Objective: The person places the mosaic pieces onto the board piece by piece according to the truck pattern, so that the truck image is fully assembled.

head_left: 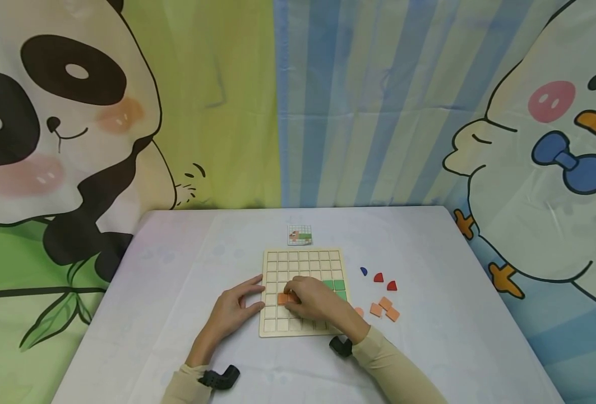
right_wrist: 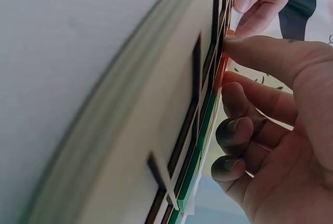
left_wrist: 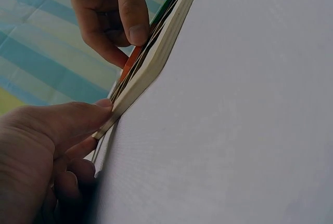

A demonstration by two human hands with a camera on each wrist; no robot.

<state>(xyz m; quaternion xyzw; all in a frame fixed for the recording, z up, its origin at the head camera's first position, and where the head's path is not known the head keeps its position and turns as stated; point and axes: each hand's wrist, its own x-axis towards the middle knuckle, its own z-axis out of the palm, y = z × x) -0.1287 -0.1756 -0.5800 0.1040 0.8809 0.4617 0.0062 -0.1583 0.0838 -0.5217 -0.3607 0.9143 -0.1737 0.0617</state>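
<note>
Board (head_left: 277, 267) touches spread left hand (head_left: 229, 311); right hand (head_left: 314, 297) pinches orange tile (right_wrist: 223, 63).

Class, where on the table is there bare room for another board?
Bare: white cloth-covered table left of the left hand, and right of the loose orange square tiles. Crowded: under the right hand on the pale wooden grid board, and between board and tiles.

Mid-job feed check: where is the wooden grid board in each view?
Head: wooden grid board just below centre, flat on the white table.
Left wrist: nearly edge-on, slanting from the top down to centre-left.
Right wrist: large and slanted, from top centre to bottom left.
Shared landmark: right hand, fingertips at the orange pieces.
</note>
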